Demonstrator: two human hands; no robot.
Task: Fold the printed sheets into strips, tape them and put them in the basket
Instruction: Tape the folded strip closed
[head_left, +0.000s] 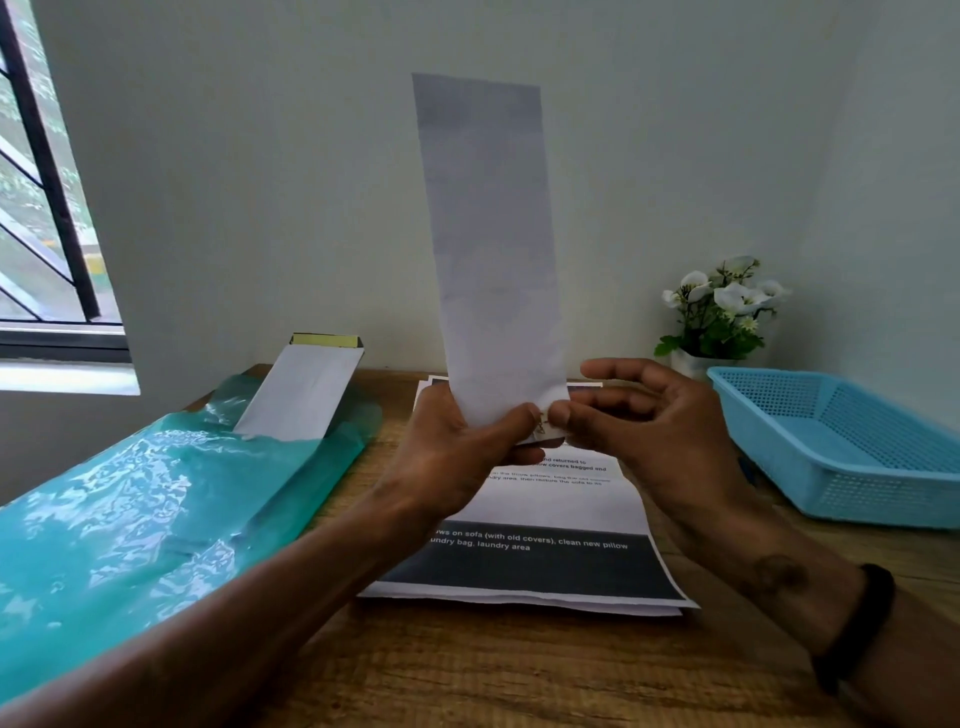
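Seen from a head-worn camera, looking forward and down. Held upright above the middle of a wood-grain tabletop (519, 670): a long, narrow strip of folded white paper (493, 234), standing tall without drooping. Judged light, thin and only stiff along its folds; easily creased, likely to flop if gripped higher up, so best pinched at the bottom end as here. Clamped around that lower end, left hand (462, 447), thumb across the front. Pinching the strip's bottom right corner, right hand (644, 415), remaining fingers spread loosely.

Flat beneath the hands, a stack of printed white sheets with dark bands (524, 566). Along the left edge, crinkled teal plastic sheeting (130, 519). At the right edge, a light blue perforated plastic basket (841, 447). In the far right corner, white artificial flowers in a small pot (722, 312). Behind, a pale wall; at left, a barred window (41, 208).
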